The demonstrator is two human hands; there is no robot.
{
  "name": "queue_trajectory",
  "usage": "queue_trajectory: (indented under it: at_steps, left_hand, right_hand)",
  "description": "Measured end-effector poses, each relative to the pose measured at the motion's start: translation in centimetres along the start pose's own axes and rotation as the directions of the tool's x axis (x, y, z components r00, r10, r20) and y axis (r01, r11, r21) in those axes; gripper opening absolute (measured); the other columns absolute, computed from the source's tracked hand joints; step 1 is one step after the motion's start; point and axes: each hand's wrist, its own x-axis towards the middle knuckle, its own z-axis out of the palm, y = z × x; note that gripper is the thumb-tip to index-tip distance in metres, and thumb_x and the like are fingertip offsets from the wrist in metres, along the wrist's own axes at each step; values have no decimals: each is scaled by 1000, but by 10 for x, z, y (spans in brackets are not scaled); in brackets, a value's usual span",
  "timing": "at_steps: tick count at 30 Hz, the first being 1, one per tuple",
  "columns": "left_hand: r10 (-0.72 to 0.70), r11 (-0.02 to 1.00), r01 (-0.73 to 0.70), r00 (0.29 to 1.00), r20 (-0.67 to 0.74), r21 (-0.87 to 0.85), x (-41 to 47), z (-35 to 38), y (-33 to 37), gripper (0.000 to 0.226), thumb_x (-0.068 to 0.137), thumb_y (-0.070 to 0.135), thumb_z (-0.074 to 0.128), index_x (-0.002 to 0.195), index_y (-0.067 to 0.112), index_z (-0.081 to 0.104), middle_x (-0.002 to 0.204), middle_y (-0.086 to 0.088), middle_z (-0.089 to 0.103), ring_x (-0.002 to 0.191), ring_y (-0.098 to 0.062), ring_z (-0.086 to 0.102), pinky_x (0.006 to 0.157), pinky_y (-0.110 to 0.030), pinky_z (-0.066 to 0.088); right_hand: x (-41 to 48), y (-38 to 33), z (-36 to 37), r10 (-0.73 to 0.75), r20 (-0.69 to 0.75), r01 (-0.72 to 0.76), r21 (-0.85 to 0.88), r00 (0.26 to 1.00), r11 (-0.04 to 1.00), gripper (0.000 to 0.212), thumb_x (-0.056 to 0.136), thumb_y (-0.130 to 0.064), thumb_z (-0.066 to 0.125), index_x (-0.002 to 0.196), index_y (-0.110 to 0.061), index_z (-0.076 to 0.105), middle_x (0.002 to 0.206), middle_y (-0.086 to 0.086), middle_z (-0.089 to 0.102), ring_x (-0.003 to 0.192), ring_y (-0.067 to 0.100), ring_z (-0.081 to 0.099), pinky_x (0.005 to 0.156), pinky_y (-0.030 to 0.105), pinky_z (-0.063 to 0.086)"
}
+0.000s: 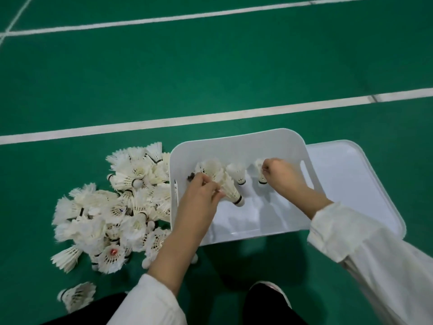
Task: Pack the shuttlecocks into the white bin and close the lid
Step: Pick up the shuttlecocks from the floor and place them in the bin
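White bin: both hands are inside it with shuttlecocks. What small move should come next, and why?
Probably let go: the left hand pinches a shuttlecock and the right hand another, both inside the white bin, so releasing them frees both hands for the pile on the floor beside it.

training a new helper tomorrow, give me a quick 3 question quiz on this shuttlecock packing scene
1. True or false: the lid lies on the floor beside the white bin.
2. Where is the loose pile of shuttlecocks? A) left of the bin B) inside the bin C) on the lid
3. Fill in: the left hand and right hand each pinch a ____ inside the bin.
Key: 1 true; 2 A; 3 shuttlecock.
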Motion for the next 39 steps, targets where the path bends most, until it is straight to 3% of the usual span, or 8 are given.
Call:
queue_trajectory:
  at_steps: [8,14,17,19,23,28,34,39]
  left_hand:
    - [9,1000,-9,1000,11,-14,3,19,3,22,88,25,59,97,5,65,95,0,48,87,-16,49,74,-21,36]
    - [-45,998,48,998,49,-48,6,23,0,21,88,26,60,95,7,64,96,2,47,91,-17,51,75,-24,39]
    - [-56,997,59,997,62,-56,8,20,-3,22,88,26,60,97,7,64,99,-1,50,87,-19,55,77,-28,43]
    - [-44,998,47,997,66,-50,9,18,-4,21,87,25,61,96,6,64,98,-3,51,83,-20,55,76,-28,42]
    - [4,1000,-2,994,106,-24,5,16,-5,18,88,20,60,95,4,64,96,-6,51,83,-21,54,74,-26,39]
    - [87,996,-88,981,172,-4,3,16,3,14,89,18,55,96,7,62,94,-1,48,78,-14,44,66,-25,34]
    - [-41,993,48,996,73,-104,11,5,-1,14,89,18,58,98,8,63,98,0,51,81,-17,55,78,-30,45]
    - [-113,992,114,993,28,-55,11,-6,-7,28,90,12,52,117,18,46,86,-1,57,78,-22,57,66,-35,45]
  right_hand:
    - [20,-4,19,-1,14,0,43,1000,999,20,88,-4,43,98,-1,60,104,19,61,93,34,58,75,32,42]
    - [16,-6,8,-72,61,63,134,996,989,31,87,-5,52,118,-9,55,124,9,50,100,28,57,87,32,41]
    - [-14,-27,-10,-197,-1,187,317,980,930,27,87,-5,54,113,-11,59,115,4,55,83,21,57,77,22,41]
    - [-42,-44,-20,-347,78,286,416,935,863,26,86,-9,56,112,-12,59,108,0,53,77,21,57,75,24,45]
    - [-73,-57,-17,-474,217,428,228,853,874,47,84,-15,61,127,-16,43,133,1,35,82,20,55,82,36,48]
    - [-70,-73,-16,-427,161,419,83,890,904,31,87,-19,61,113,-9,46,117,5,44,72,20,44,64,33,38]
    - [-59,-54,-15,-267,162,256,88,950,963,19,89,-10,51,108,-7,53,109,9,50,92,29,55,79,35,44]
    - [-37,-27,-17,-85,20,84,34,996,996,13,87,-14,54,95,-5,59,102,13,57,89,36,58,76,37,44]
